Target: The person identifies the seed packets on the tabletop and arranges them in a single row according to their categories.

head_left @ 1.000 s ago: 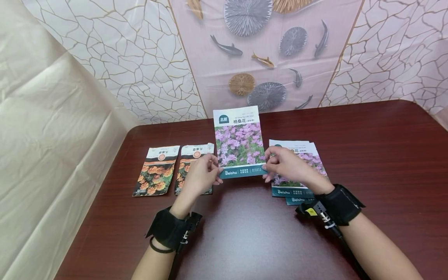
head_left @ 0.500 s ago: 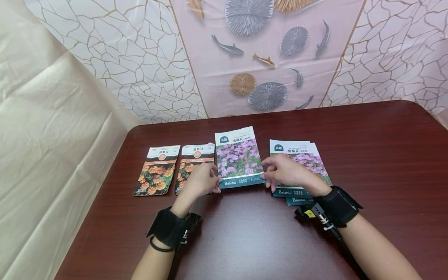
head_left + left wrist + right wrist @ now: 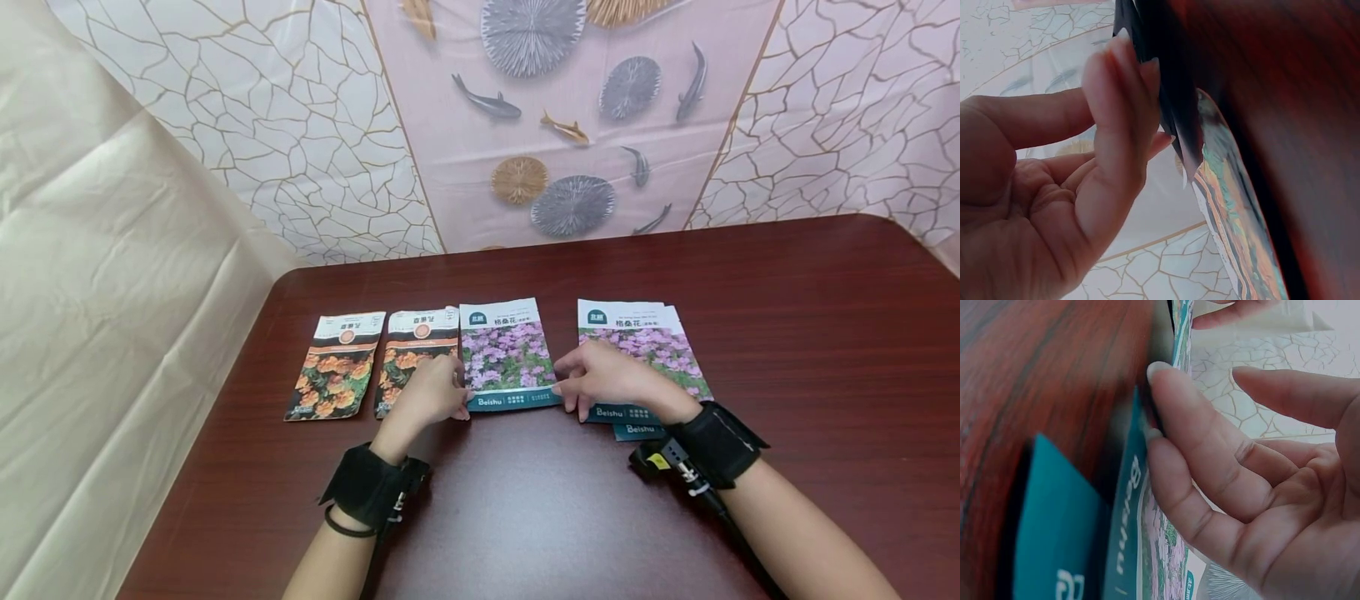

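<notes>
Dark reddish desk (image 3: 813,375), its far edge against a patterned backdrop (image 3: 285,125), carries a purple-flowered packet (image 3: 504,358) midway between two orange-flowered packets (image 3: 333,375) toward the left edge and overlapping purple-flowered packets (image 3: 678,357) rightward. Fingers of the right hand (image 3: 617,377) are released beside it, thumb parted; whether the left hand (image 3: 433,387), at its near left corner, grips, I cannot tell.
</notes>
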`<state>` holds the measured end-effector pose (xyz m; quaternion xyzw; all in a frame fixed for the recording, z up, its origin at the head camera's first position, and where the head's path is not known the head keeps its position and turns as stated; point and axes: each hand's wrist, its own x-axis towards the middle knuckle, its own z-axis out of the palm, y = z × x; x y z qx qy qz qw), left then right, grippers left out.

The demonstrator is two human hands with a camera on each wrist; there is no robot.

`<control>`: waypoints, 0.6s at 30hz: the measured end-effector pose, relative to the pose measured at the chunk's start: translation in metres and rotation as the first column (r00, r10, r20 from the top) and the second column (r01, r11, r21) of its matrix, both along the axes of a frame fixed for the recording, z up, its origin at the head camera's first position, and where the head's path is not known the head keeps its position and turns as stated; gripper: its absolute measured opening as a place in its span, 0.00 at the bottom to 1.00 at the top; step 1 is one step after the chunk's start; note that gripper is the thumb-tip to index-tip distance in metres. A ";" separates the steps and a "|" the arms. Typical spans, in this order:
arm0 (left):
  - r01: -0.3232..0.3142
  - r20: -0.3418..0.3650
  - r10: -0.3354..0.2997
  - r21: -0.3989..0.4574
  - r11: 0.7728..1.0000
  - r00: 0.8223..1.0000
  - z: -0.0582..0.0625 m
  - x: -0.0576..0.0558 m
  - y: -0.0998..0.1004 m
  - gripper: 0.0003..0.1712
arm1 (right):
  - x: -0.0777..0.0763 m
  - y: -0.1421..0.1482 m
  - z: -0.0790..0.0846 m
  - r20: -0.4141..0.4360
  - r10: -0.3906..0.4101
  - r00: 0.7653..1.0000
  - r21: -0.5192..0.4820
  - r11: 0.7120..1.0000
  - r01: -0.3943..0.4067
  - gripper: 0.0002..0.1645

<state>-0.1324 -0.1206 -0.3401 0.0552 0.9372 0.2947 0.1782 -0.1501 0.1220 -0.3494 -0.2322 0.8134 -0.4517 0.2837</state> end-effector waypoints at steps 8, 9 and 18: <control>0.012 -0.020 -0.013 -0.085 0.996 1.000 0.000 0.000 0.000 0.19 | 0.000 -0.001 0.002 -0.096 0.026 0.995 0.045 0.999 -0.022 0.21; 0.013 -0.022 -0.015 -0.088 0.996 1.000 0.000 0.000 0.000 0.19 | 0.001 0.000 0.002 -0.117 0.021 0.993 0.046 0.999 -0.016 0.20; 0.026 -0.041 -0.032 -0.133 0.991 0.999 0.004 0.001 -0.002 0.15 | 0.002 -0.001 0.004 -0.283 -0.014 0.959 0.037 0.999 0.025 0.15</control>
